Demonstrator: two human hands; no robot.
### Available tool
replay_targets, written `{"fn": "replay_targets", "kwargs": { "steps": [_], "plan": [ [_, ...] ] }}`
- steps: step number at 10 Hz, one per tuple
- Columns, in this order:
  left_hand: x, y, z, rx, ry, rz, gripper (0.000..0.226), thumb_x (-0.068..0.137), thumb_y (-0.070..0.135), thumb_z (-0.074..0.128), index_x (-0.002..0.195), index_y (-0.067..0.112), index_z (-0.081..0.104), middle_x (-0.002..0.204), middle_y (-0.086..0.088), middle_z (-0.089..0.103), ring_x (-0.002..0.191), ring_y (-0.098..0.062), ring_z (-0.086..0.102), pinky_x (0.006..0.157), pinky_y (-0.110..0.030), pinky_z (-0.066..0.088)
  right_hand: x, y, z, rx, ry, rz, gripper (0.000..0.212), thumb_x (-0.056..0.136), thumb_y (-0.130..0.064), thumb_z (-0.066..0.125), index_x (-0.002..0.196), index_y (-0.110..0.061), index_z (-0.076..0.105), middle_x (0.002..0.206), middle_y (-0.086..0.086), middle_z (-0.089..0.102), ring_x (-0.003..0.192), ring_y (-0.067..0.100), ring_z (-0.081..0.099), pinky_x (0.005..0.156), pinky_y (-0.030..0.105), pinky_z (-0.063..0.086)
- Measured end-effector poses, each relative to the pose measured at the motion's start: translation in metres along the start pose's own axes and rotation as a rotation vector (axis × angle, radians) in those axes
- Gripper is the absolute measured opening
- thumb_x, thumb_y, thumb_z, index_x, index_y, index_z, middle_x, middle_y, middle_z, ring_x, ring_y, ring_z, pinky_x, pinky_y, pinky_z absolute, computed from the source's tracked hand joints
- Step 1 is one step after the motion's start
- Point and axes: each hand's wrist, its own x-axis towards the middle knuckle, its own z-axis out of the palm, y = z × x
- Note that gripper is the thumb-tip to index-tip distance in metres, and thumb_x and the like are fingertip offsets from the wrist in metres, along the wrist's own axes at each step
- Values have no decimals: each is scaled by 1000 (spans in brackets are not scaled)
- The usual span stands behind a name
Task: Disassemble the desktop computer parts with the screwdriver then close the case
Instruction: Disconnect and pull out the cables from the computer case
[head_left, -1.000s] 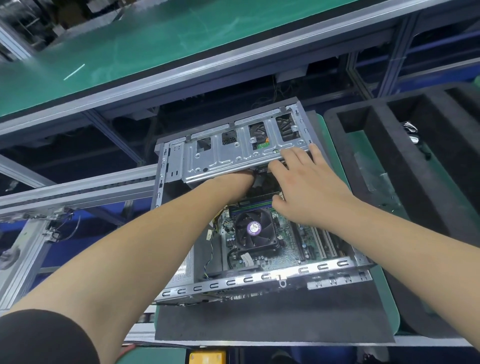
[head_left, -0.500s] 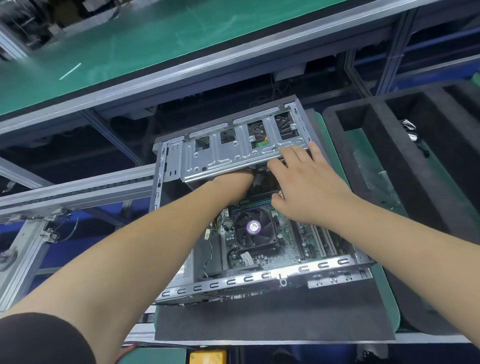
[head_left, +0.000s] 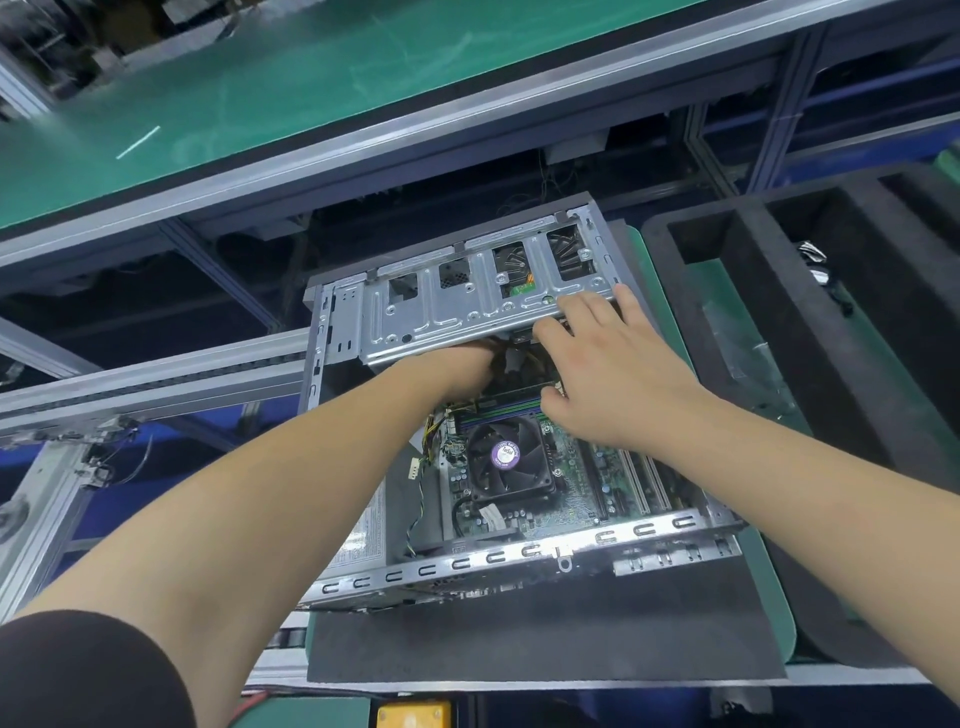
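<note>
Drive cage (head_left: 447, 317) lies beneath the right grip (head_left: 613, 374), whose released fingers rest flat. Left grip (head_left: 457, 366) reaches under it; I cannot tell its hold.

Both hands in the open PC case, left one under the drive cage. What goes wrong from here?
1. The left hand reaches under the drive cage, fingers hidden: working blind, it might scrape on the sheet-metal edge or strain a cable.
2. The right hand sits bare above the motherboard and CPU fan: a slip may knock components.
3. Loose wires beside the fan could snag.
</note>
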Motion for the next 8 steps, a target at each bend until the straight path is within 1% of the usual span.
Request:
{"fn": "replay_targets", "kwargs": {
  "steps": [1, 2, 3, 4, 5, 6, 7, 8],
  "plan": [
    [3, -3, 1, 133, -4, 70, 29, 103, 24, 46, 129, 16, 58, 133, -14, 59, 108, -30, 59, 92, -39, 42, 0, 0, 0, 6, 2, 0, 56, 94, -44, 49, 143, -17, 43, 153, 16, 40, 146, 34, 31, 125, 61, 11],
    [4, -4, 2, 151, 7, 138, 14, 105, 25, 46, 115, 24, 56, 110, 1, 60, 90, -18, 56, 79, -27, 35, 0, 0, 1, 6, 2, -3, 56, 94, -44, 49, 142, -16, 43, 153, 16, 40, 145, 35, 31, 125, 61, 12],
    [2, -3, 4, 160, -25, 71, 12, 103, 24, 44, 93, 24, 51, 105, -6, 60, 90, -22, 57, 80, -32, 38, 0, 0, 0, 13, 6, -1, 56, 94, -44, 49, 142, -17, 43, 154, 15, 39, 146, 34, 30, 125, 61, 12],
    [1, -2, 1, 90, 48, 33, 46, 102, 32, 33, 128, 5, 59, 137, -25, 55, 124, -40, 53, 93, -43, 38, 0, 0, 0, 11, 2, -2, 57, 94, -44, 48, 143, -16, 42, 154, 15, 39, 146, 34, 30, 125, 61, 12],
    [-1, 1, -2, 395, -32, 151, 48, 102, 33, 32, 130, 6, 61, 126, -22, 61, 106, -36, 58, 61, -31, 28, 1, 1, 0, 0, 4, -2, 58, 94, -44, 48, 144, -16, 42, 154, 16, 39, 145, 35, 31, 125, 61, 13],
    [-9, 8, 4, 883, -171, 138, 24, 101, 23, 47, 101, 20, 70, 75, -10, 55, 59, -25, 44, 47, -38, 26, 1, 1, 0, 1, 6, -5, 58, 94, -45, 48, 143, -16, 42, 154, 16, 39, 145, 35, 31, 124, 61, 13],
    [-11, -2, 16, 1219, -76, 212, 23, 98, 19, 48, 79, 15, 61, 65, -8, 49, 55, -22, 41, 46, -39, 26, 2, 0, 2, -4, 1, -4, 58, 94, -46, 47, 144, -16, 41, 155, 16, 37, 146, 35, 30, 125, 62, 12],
    [-16, 5, 8, 1019, -20, 165, 30, 103, 23, 44, 80, 24, 63, 62, -5, 46, 50, -20, 34, 44, -36, 22, 2, 1, 2, -4, 1, -4, 58, 94, -46, 48, 144, -17, 41, 155, 16, 37, 147, 35, 30, 125, 62, 13]
  ]
}}
